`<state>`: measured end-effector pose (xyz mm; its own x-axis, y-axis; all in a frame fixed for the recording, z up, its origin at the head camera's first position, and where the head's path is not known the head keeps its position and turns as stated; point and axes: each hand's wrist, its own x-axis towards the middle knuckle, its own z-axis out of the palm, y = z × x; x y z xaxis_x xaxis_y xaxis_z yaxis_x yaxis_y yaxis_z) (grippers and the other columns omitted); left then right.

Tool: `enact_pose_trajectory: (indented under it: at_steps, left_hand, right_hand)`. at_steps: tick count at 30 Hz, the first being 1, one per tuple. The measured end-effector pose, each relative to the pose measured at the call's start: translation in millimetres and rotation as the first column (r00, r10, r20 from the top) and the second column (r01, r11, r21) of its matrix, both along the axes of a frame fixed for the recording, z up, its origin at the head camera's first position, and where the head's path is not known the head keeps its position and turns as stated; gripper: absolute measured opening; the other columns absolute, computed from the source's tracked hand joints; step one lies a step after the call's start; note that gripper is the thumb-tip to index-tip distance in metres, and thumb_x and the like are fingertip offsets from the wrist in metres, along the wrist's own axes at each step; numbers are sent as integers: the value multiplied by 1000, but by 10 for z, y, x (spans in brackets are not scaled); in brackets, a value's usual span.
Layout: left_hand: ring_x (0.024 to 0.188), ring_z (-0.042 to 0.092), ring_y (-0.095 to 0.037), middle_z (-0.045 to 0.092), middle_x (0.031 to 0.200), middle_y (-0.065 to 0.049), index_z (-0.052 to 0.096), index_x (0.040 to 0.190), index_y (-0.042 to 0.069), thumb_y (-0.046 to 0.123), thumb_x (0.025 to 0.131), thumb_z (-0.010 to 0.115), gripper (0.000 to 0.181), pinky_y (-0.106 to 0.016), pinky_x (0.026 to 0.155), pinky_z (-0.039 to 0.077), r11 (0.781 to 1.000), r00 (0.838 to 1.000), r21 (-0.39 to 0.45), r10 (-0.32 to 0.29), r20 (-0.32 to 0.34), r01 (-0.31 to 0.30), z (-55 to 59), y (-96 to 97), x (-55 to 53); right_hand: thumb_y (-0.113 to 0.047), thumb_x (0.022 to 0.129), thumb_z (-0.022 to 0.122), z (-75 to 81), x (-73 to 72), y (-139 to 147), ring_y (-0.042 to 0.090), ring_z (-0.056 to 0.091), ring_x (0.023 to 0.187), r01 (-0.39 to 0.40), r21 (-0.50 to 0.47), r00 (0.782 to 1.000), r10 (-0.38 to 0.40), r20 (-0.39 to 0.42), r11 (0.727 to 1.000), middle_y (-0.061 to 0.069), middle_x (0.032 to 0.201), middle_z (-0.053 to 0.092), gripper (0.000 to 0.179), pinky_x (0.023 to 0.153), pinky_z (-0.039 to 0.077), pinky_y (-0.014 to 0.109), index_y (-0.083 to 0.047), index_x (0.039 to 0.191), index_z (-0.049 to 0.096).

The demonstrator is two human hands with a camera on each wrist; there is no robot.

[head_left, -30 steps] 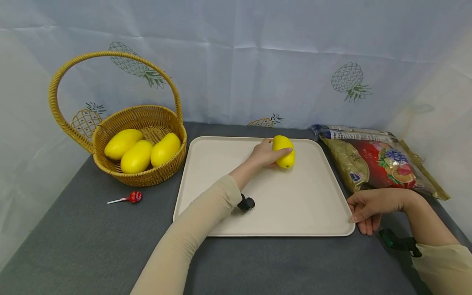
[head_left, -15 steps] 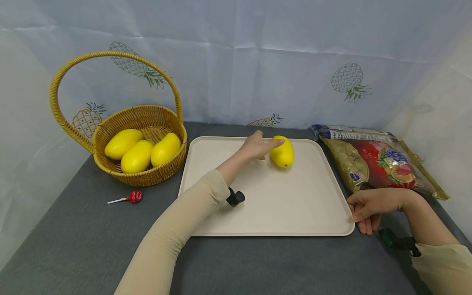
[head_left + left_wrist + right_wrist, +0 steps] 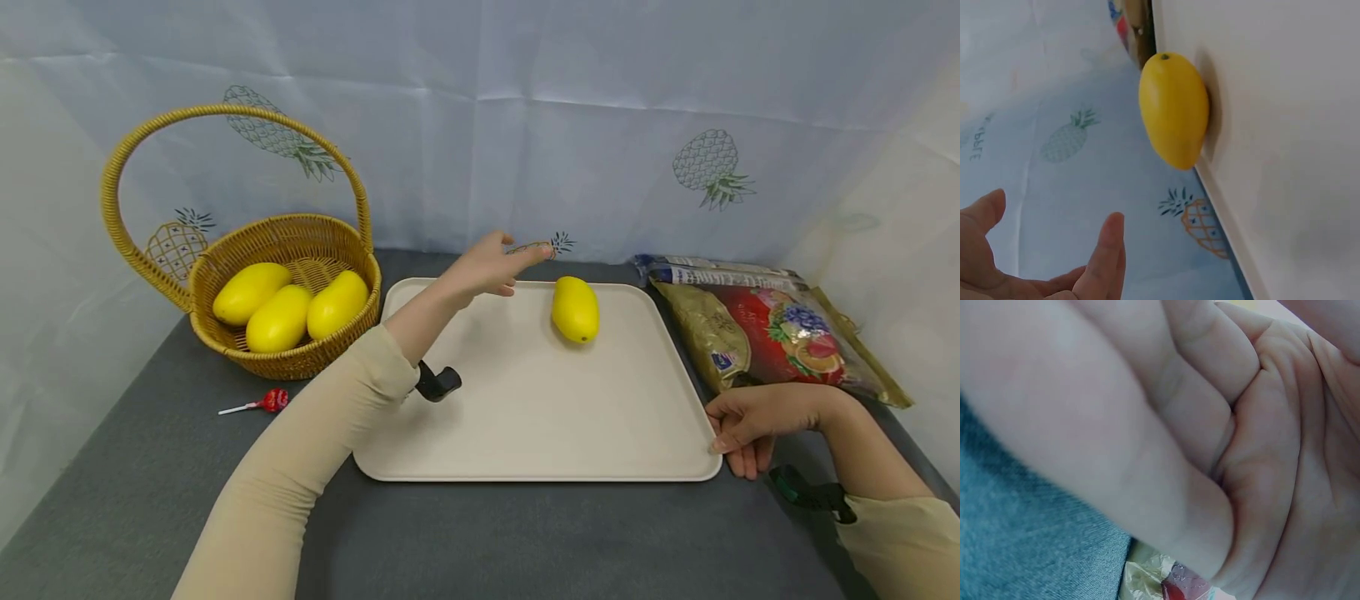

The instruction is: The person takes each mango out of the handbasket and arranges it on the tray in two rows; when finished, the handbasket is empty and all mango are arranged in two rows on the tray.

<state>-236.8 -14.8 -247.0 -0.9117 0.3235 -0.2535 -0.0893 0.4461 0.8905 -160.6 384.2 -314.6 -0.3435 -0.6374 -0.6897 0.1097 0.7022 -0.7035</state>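
A yellow mango [image 3: 576, 310] lies on the cream tray [image 3: 555, 408], near its back edge. My left hand [image 3: 487, 268] hovers to the left of it, over the tray's far side, holding nothing. In the left wrist view, the thumb and fingers of that left hand [image 3: 1047, 262] are spread apart, away from the mango [image 3: 1174, 111]. At the tray's right edge, by the front corner, my right hand [image 3: 765, 421] grips the rim, thumb on top. Its curled fingers fill the right wrist view, where the tray is hidden.
A wicker basket [image 3: 315, 358] with a tall handle holds several yellow mangoes [image 3: 279, 319] at the left. A red lollipop [image 3: 274, 400] lies in front of it, partly near my left sleeve. Shiny food bags [image 3: 772, 329] lie behind my right hand. A pineapple-print cloth [image 3: 600, 167] hangs behind.
My left hand has let go of the mango, leaving it on the tray, then lifted and drawn back to the left. My right hand stays at the tray's edge.
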Motion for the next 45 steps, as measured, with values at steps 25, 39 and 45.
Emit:
enact_pose_trajectory:
  at_steps: [25,39,45]
  left_hand:
    - [139,45,-33,32,157,-21,14,159,10,57,98,45,83,-41,112,47,995,995,-69,73,-64,-78,647,-1294,15]
    - [116,51,-13,43,127,2,27,152,9,63,94,45,82,-20,93,54,988,988,-22,152,24,-151,555,-1969,-140]
    - [106,53,-9,43,121,3,25,152,5,59,96,45,80,-20,93,54,990,990,-12,142,26,-141,428,-2151,-224]
  right_hand:
    - [-15,103,49,-17,22,22,9,73,73,11,-16,1000,-10,12,1000,8,86,77,21,67,61,26,5,106,57]
    - [-14,103,50,-6,14,6,9,73,72,7,-12,1000,-7,5,1000,6,85,77,21,67,61,26,5,105,57]
    - [-15,103,50,8,11,-6,9,73,72,13,-12,1000,-13,9,1000,7,85,77,22,67,61,26,6,104,57]
